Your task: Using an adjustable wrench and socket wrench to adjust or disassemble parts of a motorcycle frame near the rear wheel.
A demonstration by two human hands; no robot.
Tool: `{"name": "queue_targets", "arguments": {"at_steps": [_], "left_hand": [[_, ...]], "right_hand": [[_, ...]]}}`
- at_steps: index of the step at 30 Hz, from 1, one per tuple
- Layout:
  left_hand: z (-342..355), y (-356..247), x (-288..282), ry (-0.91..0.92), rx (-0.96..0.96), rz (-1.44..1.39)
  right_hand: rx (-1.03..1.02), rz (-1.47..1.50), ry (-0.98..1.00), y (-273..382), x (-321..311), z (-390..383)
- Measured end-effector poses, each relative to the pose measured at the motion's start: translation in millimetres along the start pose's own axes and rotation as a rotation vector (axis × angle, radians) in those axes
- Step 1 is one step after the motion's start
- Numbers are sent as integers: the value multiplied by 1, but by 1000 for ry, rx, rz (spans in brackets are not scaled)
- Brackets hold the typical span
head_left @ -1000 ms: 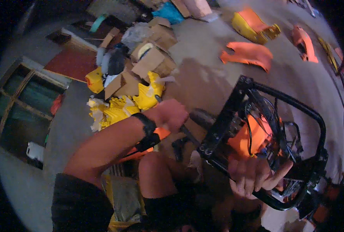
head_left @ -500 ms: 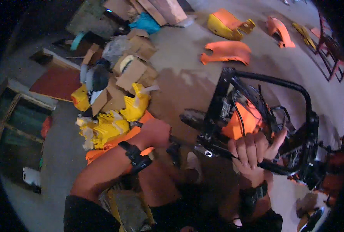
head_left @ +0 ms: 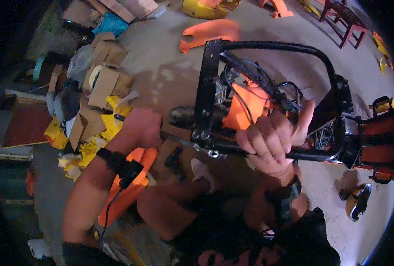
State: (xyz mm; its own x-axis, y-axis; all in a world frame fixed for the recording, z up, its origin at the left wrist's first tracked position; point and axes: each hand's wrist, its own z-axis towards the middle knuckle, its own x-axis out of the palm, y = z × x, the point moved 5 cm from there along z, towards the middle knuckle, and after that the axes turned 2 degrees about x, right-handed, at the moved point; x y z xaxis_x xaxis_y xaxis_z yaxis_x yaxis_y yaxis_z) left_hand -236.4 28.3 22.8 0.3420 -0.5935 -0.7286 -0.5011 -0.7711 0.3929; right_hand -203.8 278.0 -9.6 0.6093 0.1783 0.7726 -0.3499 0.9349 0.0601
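Note:
My left hand (head_left: 141, 127) is closed in a fist around a dark rod-like tool, whose dark end (head_left: 119, 117) sticks out on its left. On its other side a dark bar runs toward the corner of a black tubular metal frame (head_left: 201, 95); I cannot tell where the tool ends. My right hand (head_left: 268, 142) wraps round the frame's near tube, with its thumb raised. Near the frame's corner is a shiny metal fitting (head_left: 213, 154). Inside the frame show an orange panel (head_left: 245, 104) and black cables (head_left: 294, 91). A black pistol-shaped tool (head_left: 174, 162) lies below my left hand.
Orange plastic panels (head_left: 212, 33) lie on the far floor, near a dark red stand (head_left: 343, 22). At left are cardboard boxes (head_left: 103, 88) and yellow plastic parts (head_left: 90, 148). An orange part (head_left: 126, 190) lies beneath my left forearm. A shoe (head_left: 359, 201) sits at the right.
The view has swung to the right, so the surroundings shift left and up. My left hand stays closed on the rod-like tool. My right hand keeps its grip on the frame tube.

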Motion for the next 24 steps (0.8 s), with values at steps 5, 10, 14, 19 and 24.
{"name": "queue_targets", "arguments": {"at_steps": [5, 10, 14, 19, 24], "left_hand": [[14, 0, -7, 70, 0, -12], [28, 0, -13, 246, 43, 69], [27, -4, -9, 261, 26, 56], [-17, -7, 17, 176, -134, -89], [-42, -22, 28, 251, -243, -195]], "right_hand": [[35, -54, 26, 4, 0, -1], [39, -39, 89, 2, 2, -2], [56, -37, 121, 4, 0, -2], [20, 10, 81, 5, -1, -3], [36, 49, 53, -2, -8, -3]]}}
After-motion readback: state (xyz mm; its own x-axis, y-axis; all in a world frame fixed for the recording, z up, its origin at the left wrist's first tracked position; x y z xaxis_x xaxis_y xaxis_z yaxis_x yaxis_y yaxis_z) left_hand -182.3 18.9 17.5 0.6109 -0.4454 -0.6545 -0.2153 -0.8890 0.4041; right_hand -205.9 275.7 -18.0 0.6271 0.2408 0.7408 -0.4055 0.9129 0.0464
